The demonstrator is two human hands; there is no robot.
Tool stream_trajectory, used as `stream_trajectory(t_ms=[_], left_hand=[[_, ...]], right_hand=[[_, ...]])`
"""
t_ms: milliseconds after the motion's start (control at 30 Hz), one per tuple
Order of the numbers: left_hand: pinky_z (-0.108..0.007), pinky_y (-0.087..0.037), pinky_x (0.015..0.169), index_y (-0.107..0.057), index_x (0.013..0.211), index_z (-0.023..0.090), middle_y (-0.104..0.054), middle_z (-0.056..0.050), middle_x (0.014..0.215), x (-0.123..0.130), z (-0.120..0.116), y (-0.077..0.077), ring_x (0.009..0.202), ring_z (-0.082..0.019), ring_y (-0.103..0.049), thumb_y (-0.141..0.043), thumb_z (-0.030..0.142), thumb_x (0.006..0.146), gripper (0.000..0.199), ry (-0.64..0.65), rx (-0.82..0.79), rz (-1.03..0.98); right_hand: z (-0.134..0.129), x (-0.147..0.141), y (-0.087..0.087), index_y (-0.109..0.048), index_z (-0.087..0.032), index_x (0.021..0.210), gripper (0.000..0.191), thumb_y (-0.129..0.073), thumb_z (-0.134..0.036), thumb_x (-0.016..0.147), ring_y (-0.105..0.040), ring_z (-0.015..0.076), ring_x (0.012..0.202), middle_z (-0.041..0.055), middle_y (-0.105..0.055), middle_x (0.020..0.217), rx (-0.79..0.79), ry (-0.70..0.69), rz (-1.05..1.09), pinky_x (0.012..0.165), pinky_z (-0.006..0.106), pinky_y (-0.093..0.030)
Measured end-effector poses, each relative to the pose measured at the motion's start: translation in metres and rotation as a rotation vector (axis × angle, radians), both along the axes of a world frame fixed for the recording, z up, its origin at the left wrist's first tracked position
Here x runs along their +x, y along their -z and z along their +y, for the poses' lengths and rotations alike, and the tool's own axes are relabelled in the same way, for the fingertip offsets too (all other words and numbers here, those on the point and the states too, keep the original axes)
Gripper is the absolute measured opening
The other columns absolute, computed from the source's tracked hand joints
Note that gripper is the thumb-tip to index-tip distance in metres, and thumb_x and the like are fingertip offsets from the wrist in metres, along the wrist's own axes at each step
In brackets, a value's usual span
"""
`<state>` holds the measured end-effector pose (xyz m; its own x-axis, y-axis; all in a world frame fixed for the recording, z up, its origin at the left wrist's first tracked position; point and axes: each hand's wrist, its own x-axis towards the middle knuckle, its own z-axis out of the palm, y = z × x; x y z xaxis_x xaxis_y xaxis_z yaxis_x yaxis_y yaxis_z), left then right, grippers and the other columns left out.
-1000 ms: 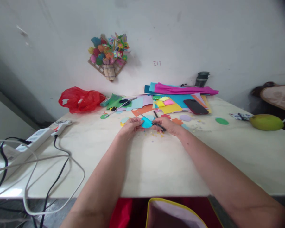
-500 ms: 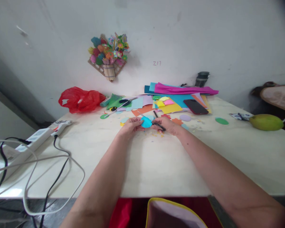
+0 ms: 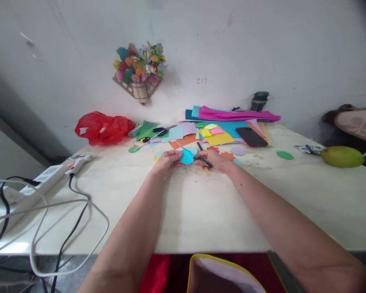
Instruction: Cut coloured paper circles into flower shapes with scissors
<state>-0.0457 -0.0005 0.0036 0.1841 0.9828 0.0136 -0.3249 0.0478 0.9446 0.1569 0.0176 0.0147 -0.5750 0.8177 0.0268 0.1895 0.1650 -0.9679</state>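
A bright blue paper piece [image 3: 187, 156] with a scalloped edge is pinched at its left side by my left hand [image 3: 168, 161]. My right hand [image 3: 212, 159] is wrapped round the dark handles of scissors [image 3: 205, 161], whose blades reach left to the blue paper. Behind and around my hands lie an orange flower shape [image 3: 227, 156], a lilac oval [image 3: 238, 151] and small paper scraps. Sheets of coloured paper, with a yellow one [image 3: 221, 138] in front, are spread farther back.
A red plastic bag [image 3: 103, 128], second scissors [image 3: 161, 130], a black phone [image 3: 251, 137], a dark bottle [image 3: 259, 101] and a green-yellow fruit [image 3: 342, 157] stand or lie around. Power strips [image 3: 50, 174] with cables cover the table's left side.
The blue paper has turned and shifted slightly left, and its edge looks more scalloped. A few small blue bits now show below it. Both hands stay nearly in place.
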Motion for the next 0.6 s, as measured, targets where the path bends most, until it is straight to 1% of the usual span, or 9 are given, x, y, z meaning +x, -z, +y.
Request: stream_trajectory(t_ms=[167,367,600], left_hand=[[-0.029,-0.054,0.06,-0.062,0.07,0.011,-0.066,-0.004,0.066,-0.0008,0.001,0.0005,0.059,-0.016,-0.063,-0.08,0.026,0.055,0.028,-0.026,0.018,-0.003],[-0.027,-0.052,0.059,-0.062,0.07,0.011,-0.066,-0.004,0.064,-0.0018,0.0013,0.0005,0.057,-0.015,-0.062,-0.08,0.028,0.054,0.029,-0.032,0.031,0.005],[-0.028,-0.051,0.06,-0.061,0.067,0.012,-0.065,-0.003,0.062,-0.001,0.0014,-0.0002,0.055,-0.014,-0.061,-0.08,0.029,0.052,0.03,-0.056,0.027,0.013]], right_hand=[[0.0004,-0.0005,0.0007,-0.064,-0.01,0.074,0.032,-0.074,-0.034,0.057,-0.04,0.004,0.039,-0.0038,-0.049,0.051,-0.01,0.015,-0.016,0.037,0.019,-0.03],[0.0031,-0.0004,0.0029,-0.063,-0.011,0.074,0.031,-0.074,-0.035,0.058,-0.039,0.004,0.038,-0.0037,-0.048,0.052,-0.002,0.013,-0.031,0.037,0.019,-0.03],[0.0034,-0.0002,0.003,-0.064,-0.011,0.075,0.03,-0.073,-0.035,0.059,-0.038,0.0041,0.039,-0.004,-0.047,0.052,0.005,0.005,-0.048,0.038,0.02,-0.029]])
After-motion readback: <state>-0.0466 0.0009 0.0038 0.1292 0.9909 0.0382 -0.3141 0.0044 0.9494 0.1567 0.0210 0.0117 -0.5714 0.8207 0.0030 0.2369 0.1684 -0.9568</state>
